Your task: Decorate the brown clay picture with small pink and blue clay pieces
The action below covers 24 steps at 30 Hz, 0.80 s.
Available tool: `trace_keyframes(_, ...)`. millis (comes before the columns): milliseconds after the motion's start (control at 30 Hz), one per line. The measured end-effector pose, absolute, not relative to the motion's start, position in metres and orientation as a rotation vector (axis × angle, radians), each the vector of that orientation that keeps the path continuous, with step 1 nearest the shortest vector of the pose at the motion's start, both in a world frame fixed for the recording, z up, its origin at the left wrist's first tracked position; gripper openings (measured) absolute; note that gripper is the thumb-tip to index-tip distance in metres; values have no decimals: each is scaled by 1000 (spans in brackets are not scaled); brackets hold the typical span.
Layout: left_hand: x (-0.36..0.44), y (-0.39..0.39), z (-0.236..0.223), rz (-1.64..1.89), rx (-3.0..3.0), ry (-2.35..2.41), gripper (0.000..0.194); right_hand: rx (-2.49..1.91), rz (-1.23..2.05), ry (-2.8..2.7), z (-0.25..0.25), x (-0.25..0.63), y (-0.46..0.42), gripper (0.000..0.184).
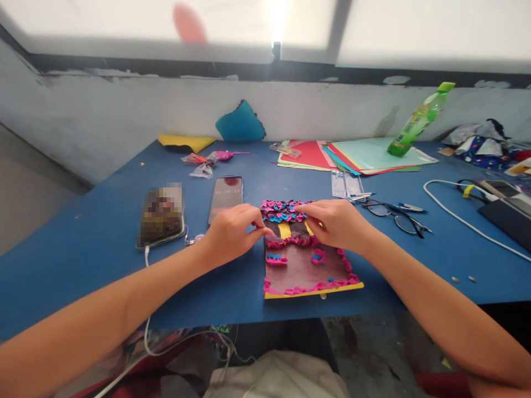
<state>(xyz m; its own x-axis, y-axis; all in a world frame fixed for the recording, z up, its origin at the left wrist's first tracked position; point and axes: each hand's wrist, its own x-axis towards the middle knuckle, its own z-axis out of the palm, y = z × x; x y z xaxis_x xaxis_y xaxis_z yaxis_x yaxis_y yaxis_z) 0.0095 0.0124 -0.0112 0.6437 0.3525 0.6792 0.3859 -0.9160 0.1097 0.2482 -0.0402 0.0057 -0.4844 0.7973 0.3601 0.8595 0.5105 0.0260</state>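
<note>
A rectangular clay-decorated board (305, 271) lies on the table in front of me, brown with pink ruffled edging, yellow strips and rows of small pink and blue pieces at its far end. My left hand (234, 229) is at its upper left edge, thumb and index finger brought close together over the ruffle; whatever may be between the tips is too small to make out. From the other side my right hand (336, 221) reaches over the board. Its index finger stretches onto the pink and blue pieces, with the thumb apart below it.
Left of the board are a phone (226, 196) showing a timer and another phone (161, 218) on a white cable. Eyeglasses (394, 215) and pens lie to the right. Farther back are coloured sheets (307, 155), a tilted green bottle (421, 121) and small plastic packets (203, 166).
</note>
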Motion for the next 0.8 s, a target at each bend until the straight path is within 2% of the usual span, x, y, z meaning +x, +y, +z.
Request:
trace_keyframes(100,10,10,-10,-1141,-2812,-581,29,-1423,-264,-2508,5,245,-41,35)
trace_keyframes(367,11,9,-8,-1123,-2824,-590,33,-1840,-199,-2723,16,233,-45,35)
trace_keyframes(600,10,9,-8,-1091,-2852,-632,32,-1731,-233,-2538,13,240,-42,36)
trace_keyframes(800,10,9,-8,-1092,-2839,-614,32,-1822,-179,-2578,15,240,-41,39)
